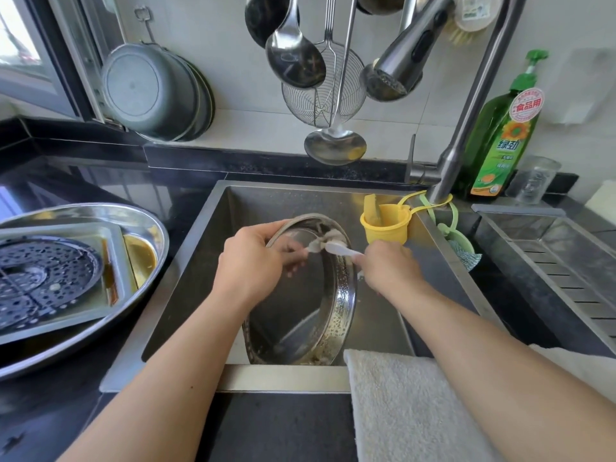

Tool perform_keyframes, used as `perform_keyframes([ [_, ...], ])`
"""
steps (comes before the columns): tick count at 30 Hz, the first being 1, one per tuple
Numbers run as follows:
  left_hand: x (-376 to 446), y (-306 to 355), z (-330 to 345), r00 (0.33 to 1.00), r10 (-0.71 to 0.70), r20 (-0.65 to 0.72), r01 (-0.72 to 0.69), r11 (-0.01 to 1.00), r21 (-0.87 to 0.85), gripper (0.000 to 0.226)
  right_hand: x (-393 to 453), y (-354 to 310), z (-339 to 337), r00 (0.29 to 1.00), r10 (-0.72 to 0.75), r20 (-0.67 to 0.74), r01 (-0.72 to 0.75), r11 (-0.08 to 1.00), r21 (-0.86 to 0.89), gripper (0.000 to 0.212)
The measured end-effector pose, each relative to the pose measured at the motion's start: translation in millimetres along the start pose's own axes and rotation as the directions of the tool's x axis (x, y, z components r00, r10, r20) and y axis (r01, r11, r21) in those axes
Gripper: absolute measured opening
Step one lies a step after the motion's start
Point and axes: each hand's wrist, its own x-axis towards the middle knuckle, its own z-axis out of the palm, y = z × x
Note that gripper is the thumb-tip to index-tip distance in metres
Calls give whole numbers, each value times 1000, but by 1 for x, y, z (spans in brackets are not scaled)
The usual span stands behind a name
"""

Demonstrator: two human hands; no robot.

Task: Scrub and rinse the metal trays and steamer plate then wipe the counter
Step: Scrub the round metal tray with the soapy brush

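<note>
Steel round tray tilted in sink, rim gripped by left hand. White brush clamped in right hand, bristles on tray. Dirty steamer plate on counter.

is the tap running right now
Off, it seems: no stream falls from the faucet head toward the round tray in the sink.

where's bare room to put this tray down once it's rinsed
Free: the ribbed drain rack right of the sink. Crowded: left counter holds the big tray with the steamer plate; a towel covers the sink's front edge.
</note>
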Motion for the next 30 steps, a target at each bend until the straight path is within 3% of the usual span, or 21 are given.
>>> perform_keyframes([
  [3,6,-10,2,999,-32,-3,32,999,-15,37,-6,-12,-7,989,-129,-68,124,989,-76,45],
  [5,8,-12,4,999,-51,-2,51,998,-27,21,-9,-19,-8,982,-186,-33,183,980,-80,38],
  [7,9,-14,5,998,-61,6,61,998,-29,22,-11,-22,-3,970,-244,8,244,964,-105,26],
  [9,8,-13,3,997,-73,11,74,997,-26,27,-11,-20,-2,983,-176,57,180,979,-90,24],
  [11,6,-9,-1,997,-80,-9,79,997,-16,42,-16,-16,-7,972,-18,233,41,995,-94,28],
  [14,5,-6,-4,998,-54,-36,54,999,-1,59,-25,-10,-6,868,143,476,-68,983,-172,42],
  [16,4,-4,-3,998,-57,-7,57,998,-1,57,-23,-11,-5,916,109,387,-61,989,-135,34],
  [18,4,-4,-2,999,-54,3,54,999,-5,49,-17,-15,-7,996,16,88,-9,997,-77,24],
  [20,8,-6,-1,998,-59,-19,59,998,-2,47,-17,-19,-9,991,-85,-101,82,996,-34,27],
  [21,10,-6,-2,997,-72,-25,72,997,2,52,-20,-20,-11,986,-105,-127,102,994,-31,28],
  [23,10,-5,-2,996,-84,-27,85,996,38,60,-21,-19,-11,998,-48,-47,43,995,-92,27],
  [24,10,-4,-3,996,-79,-29,80,996,49,61,-22,-17,-10,996,41,75,-31,990,-139,27],
  [26,8,-3,-3,997,-75,-15,76,995,60,59,-26,-17,-9,913,221,342,-146,962,-233,30],
  [27,8,-4,-2,997,-75,-2,75,995,66,58,-25,-17,-8,897,235,375,-150,958,-242,31],
  [28,9,-6,1,997,-79,2,78,994,72,55,-24,-17,-8,927,186,325,-118,969,-217,29],
  [30,13,-12,5,998,-65,-23,67,994,87,34,-24,-20,-9,999,-14,36,21,982,-185,23],
])
